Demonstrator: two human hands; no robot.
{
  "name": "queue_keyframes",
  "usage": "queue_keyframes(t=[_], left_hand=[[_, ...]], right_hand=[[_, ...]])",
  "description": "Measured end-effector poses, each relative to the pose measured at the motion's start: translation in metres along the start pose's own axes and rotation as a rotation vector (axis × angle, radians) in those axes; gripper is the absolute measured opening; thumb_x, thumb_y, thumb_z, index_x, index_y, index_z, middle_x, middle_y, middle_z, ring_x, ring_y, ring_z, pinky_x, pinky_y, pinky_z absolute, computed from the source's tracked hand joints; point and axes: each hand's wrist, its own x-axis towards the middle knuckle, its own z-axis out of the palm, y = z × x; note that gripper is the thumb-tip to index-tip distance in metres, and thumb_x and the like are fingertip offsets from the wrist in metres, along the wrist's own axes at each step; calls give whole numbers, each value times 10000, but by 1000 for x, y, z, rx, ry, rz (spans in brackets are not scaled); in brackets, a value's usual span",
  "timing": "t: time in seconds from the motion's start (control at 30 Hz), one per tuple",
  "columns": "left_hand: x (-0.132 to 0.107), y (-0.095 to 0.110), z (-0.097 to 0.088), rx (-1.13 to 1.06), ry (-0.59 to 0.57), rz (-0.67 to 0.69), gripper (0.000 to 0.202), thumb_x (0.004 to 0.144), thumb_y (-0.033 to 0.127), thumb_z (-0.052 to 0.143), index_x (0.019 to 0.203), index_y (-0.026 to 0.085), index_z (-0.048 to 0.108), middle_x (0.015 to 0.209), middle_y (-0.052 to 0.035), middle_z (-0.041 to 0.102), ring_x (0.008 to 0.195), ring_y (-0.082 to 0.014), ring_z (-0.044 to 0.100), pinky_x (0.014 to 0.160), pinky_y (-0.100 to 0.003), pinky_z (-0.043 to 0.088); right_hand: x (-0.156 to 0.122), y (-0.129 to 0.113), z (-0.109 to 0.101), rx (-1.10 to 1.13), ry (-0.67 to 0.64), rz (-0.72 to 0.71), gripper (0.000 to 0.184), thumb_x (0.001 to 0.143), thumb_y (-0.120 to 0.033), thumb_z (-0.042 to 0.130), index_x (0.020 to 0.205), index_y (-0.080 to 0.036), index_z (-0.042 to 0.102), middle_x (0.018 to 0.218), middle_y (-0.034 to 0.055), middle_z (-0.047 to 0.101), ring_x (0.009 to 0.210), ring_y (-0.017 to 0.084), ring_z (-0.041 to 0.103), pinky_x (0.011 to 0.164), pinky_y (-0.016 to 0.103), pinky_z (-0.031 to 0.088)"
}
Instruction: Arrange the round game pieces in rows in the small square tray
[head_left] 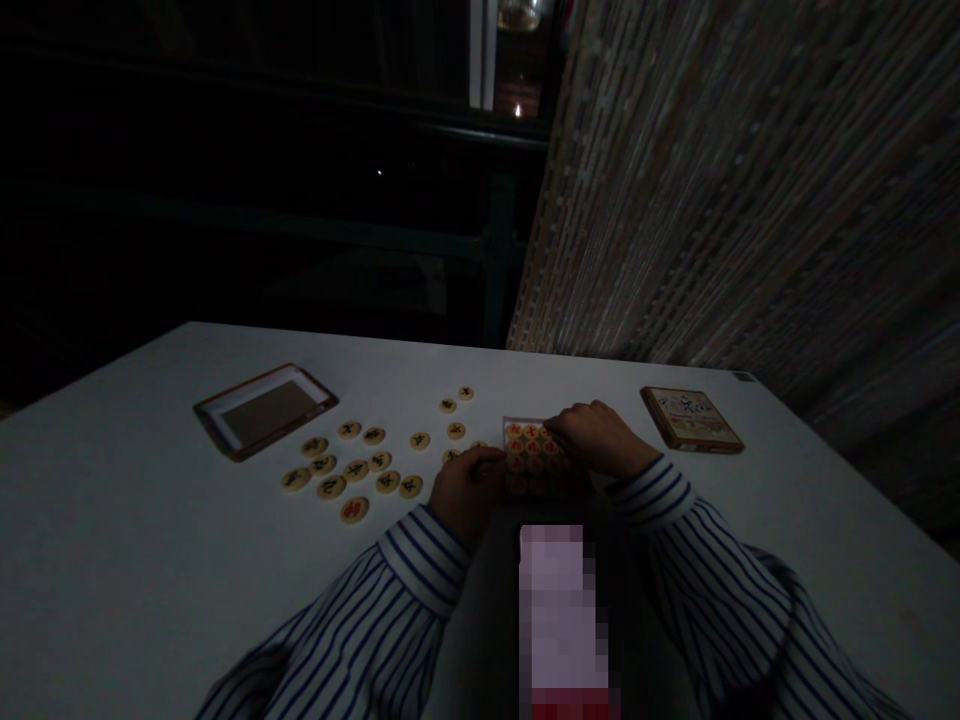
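Head view: a tray (pixel 525 432) of red-marked discs lies flat on the worktop (pixel 135 560), between both hands, faces up; its long axis is unclear. The left hand (pixel 469 482) curls against its left edge. The right hand (pixel 600 436) curls over its far right corner. Whether either pinches a disc cannot be told. Loose discs (pixel 352 470) lie to the left.

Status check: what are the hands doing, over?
Left hand at edge of tray, right hand on its discs. Loose discs lie further left. Nothing blocking.
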Motion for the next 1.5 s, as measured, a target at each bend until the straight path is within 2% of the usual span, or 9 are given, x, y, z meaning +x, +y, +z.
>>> queue_keyframes(t=[0.37,0.63,0.9,1.17,1.33,1.5], left_hand=[[4,-10,-1,141,26,66,216,667,295,539,798,155,641,763,-54,669,723,-175,606,643,-288,480],[0,0,1,63,31,2,184,648,269,556,766,149,631,743,-52,667,700,-169,608,637,-286,485],[0,1,0,61,9,15,197,652,277,550,767,139,630,722,-55,664,683,-170,608,621,-281,488],[0,-3,0,74,24,59,185,646,281,559,758,154,634,726,-46,668,692,-174,610,630,-289,493],[-1,-10,0,92,14,64,202,661,282,543,796,160,632,738,-42,667,695,-165,609,631,-277,486],[-7,-11,-3,158,13,104,233,672,293,524,830,156,627,721,-39,656,666,-159,597,629,-285,478]], right_hand=[[2,1,3,7,13,-11,234,836,-262,377,944,-212,578,900,66,636,835,210,570,662,318,351],[2,0,1,-7,2,-8,237,843,-261,367,953,-215,571,902,68,635,830,199,569,663,313,348],[0,1,0,9,23,-16,233,842,-271,366,926,-204,573,898,66,634,839,204,566,668,313,348],[-6,0,-13,53,37,24,275,850,-271,345,990,-198,570,926,80,630,887,199,554,725,312,351],[-16,1,-19,162,139,82,341,869,-285,293,1087,-173,530,999,86,614,958,173,530,806,276,351],[-39,0,-13,299,214,125,331,851,-243,319,1092,-151,526,1022,90,603,973,167,524,838,265,366]])
